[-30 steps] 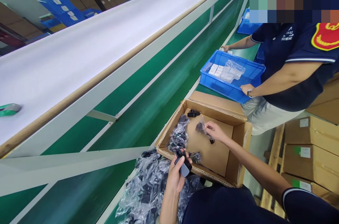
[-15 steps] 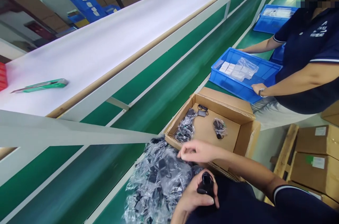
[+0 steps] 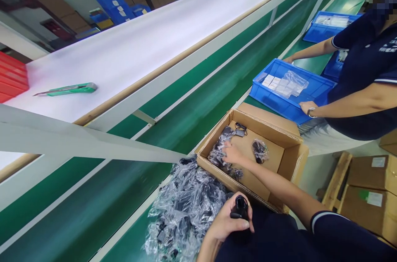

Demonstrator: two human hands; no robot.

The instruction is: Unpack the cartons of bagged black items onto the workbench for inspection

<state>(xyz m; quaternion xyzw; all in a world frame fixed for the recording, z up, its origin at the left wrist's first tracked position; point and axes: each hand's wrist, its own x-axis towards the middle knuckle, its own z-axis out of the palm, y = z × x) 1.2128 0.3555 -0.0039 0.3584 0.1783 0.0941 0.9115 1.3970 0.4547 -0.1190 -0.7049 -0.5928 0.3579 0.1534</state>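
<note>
My left hand (image 3: 225, 222) is closed round a black plug-like adapter (image 3: 240, 207), held low in front of my dark shirt. My right hand (image 3: 232, 153) reaches into an open cardboard box (image 3: 281, 132), fingers stretched onto a heap of black parts in clear bags (image 3: 217, 155) at the box's left side. One more bagged part (image 3: 259, 150) lies alone on the box floor, and a loose black cable piece (image 3: 240, 129) sits at the far corner. A large pile of the same bagged parts (image 3: 186, 208) lies just left of the box.
A co-worker in a dark shirt stands at the right, one hand (image 3: 307, 107) on a blue bin (image 3: 279, 103) of small white boxes. A green utility knife (image 3: 70, 89) lies on the white shelf. Red crates (image 3: 10, 78) far left, cartons (image 3: 369, 196) on the right.
My right hand left the bagged part on the box floor, passed over the outside pile, and now reaches back into the box. My left hand dropped toward my body with the adapter.
</note>
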